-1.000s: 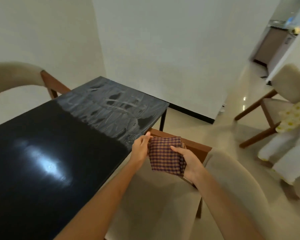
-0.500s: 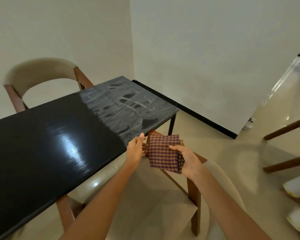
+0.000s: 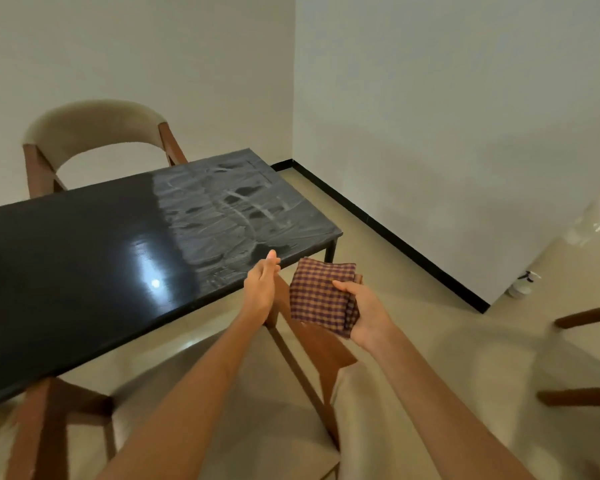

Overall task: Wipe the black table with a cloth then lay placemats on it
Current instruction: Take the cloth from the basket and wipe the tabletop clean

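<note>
The black table (image 3: 77,258) stretches from the left edge to the room's corner; its right end (image 3: 243,209) is covered in grey smeary streaks, the rest is glossy. A folded purple-and-tan checked cloth (image 3: 317,296) is held in my right hand (image 3: 364,313), just off the table's near right corner. My left hand (image 3: 262,289) is beside the cloth, apart from it, fingers straight and together, holding nothing.
A beige chair with a brown wooden frame (image 3: 94,133) stands behind the table. Another beige chair (image 3: 257,393) is right below my arms, at the table's near side. Brown chair legs (image 3: 582,355) show at the right. A small white spray bottle (image 3: 523,284) stands by the wall.
My left hand has let go of the cloth and drawn a little to the left; the right hand alone holds it. The view has swung left, toward the table and the far chair.
</note>
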The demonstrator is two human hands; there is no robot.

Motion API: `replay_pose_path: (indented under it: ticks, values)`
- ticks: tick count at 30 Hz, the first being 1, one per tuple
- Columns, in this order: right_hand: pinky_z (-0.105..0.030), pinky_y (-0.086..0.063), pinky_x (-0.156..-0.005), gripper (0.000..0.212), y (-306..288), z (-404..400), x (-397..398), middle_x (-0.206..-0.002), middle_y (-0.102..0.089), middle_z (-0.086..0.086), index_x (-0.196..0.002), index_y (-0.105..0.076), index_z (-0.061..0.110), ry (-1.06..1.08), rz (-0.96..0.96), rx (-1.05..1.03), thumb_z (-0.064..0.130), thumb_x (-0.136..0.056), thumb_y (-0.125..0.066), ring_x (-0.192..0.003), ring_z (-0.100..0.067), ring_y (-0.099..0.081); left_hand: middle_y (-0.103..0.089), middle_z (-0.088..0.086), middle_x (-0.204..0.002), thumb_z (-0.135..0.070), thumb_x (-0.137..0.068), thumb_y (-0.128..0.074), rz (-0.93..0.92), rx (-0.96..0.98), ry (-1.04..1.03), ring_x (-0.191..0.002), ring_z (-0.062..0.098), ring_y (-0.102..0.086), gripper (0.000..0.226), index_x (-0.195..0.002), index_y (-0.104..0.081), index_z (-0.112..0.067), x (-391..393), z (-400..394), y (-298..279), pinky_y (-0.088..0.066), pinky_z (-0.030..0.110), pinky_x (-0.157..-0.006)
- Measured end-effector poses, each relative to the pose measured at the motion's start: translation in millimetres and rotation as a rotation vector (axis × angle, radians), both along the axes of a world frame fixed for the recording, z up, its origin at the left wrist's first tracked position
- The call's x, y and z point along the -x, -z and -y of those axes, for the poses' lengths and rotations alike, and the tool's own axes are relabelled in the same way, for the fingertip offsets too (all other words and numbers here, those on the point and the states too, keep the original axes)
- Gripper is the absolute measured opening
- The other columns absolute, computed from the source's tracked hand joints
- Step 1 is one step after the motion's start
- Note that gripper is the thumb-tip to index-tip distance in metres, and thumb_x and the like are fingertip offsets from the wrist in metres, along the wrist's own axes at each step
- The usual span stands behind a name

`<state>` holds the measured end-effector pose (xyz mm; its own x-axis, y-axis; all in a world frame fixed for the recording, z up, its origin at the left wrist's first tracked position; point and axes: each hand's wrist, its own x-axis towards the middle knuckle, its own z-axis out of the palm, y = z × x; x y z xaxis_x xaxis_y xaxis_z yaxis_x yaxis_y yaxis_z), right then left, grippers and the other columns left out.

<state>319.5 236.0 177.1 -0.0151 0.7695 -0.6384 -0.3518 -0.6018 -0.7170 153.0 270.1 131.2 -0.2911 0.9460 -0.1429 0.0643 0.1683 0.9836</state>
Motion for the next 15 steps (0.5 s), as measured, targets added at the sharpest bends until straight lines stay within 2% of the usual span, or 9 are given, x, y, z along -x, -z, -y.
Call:
replay_pose_path:
  ticks: [6, 10, 15]
  values:
    - [-0.045, -0.056, -0.080, 0.019, 8, -62, -72, -0.104, -0.069, -0.011, -0.105, -0.058, 0.016, -0.100, 0.050, 0.024, 0.017, -0.087, -0.064, -0.096, -0.030, -0.065, -0.060, 0.006, -0.124, -0.048, -0.098, -0.035, 0.020, 0.023, -0.085, -0.117, 0.019, -0.054, 0.053, -0.127, -0.056, -0.009, -77, -37, 11, -0.037, 0.040, -0.107]
    - [-0.045, -0.056, -0.077, 0.017, 10, -100, -89, -0.103, -0.070, -0.013, -0.103, -0.061, 0.013, -0.148, 0.019, 0.040, 0.014, -0.086, -0.065, -0.095, -0.033, -0.066, -0.059, 0.002, -0.124, -0.049, -0.098, -0.035, -0.004, 0.006, -0.122, -0.117, 0.015, -0.053, 0.052, -0.127, -0.056, -0.011, -92, -65, 8, -0.035, 0.029, -0.101]
    - [-0.047, -0.056, -0.081, 0.019, 18, -150, -91, -0.104, -0.071, -0.013, -0.104, -0.062, 0.013, -0.199, 0.008, 0.026, 0.013, -0.085, -0.065, -0.096, -0.034, -0.066, -0.060, 0.001, -0.122, -0.049, -0.098, -0.033, -0.023, -0.013, -0.171, -0.116, 0.014, -0.052, 0.049, -0.123, -0.058, -0.016, -93, -106, 14, -0.035, 0.031, -0.101]
